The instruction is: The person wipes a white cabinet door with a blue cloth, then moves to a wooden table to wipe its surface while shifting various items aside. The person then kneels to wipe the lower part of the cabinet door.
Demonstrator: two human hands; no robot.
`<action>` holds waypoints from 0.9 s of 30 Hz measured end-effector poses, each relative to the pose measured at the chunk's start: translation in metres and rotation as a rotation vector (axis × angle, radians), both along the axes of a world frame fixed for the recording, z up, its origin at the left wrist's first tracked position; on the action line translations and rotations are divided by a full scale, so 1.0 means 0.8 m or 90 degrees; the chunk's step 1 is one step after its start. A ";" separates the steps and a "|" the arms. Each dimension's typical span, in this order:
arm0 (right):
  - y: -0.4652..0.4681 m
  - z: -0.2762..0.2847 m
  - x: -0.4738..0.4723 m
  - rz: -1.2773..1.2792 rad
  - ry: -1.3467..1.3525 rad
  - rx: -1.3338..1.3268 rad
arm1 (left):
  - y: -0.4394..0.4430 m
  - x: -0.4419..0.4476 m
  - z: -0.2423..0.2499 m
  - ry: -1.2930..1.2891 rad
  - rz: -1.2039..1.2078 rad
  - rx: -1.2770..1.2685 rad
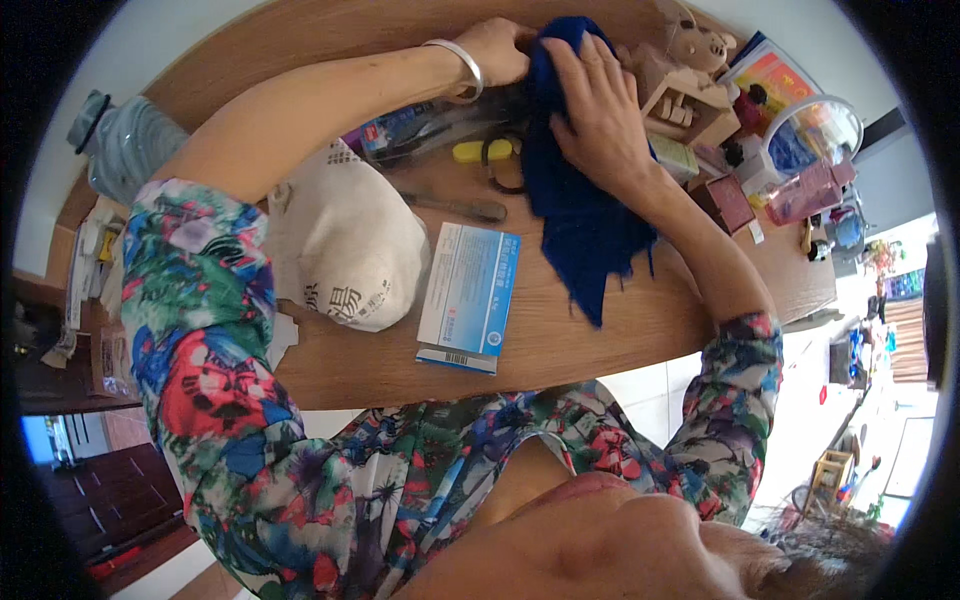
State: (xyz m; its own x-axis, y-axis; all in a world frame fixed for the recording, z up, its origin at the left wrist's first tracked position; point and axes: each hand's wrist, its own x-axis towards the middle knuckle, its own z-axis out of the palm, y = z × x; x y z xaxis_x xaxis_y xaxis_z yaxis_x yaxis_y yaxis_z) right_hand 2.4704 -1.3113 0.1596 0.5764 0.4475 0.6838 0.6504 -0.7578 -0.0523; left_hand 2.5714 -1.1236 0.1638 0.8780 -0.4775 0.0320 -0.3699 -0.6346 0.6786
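My right hand [604,124] lies palm down on a dark blue cloth [570,225] with frayed lower edges, its fingers spread. My left hand [499,52], with a silver bangle at the wrist, is curled at the cloth's upper left edge; its fingertips are hidden, so its hold cannot be told. Below the hands are a yellow object [480,151], a black ring-shaped band [491,180] and a grey-brown long-handled item [469,208]. A white cloth bag with printed characters [360,247] lies beside a blue and white cardboard box [469,292].
The wooden desk [345,375] holds a wooden box-shaped ornament [686,112], a bear figure [697,46], a round clear-faced object [814,135] and a pink bottle [806,193] at the right. Clear plastic packaging [450,127] lies under my left forearm. A blue-grey wrapped object [135,146] stands far left.
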 end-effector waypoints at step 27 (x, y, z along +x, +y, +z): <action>-0.044 0.049 -0.051 0.109 0.034 0.305 | -0.020 -0.002 -0.015 -0.197 -0.121 -0.005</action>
State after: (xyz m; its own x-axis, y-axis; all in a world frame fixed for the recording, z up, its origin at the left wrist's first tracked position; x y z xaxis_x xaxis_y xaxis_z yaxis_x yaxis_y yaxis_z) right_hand 2.4300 -1.3464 0.1991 0.5624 0.1817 0.8066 0.7497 -0.5235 -0.4048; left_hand 2.5694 -1.1397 0.1519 0.7220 -0.6297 0.2866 -0.6690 -0.5298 0.5213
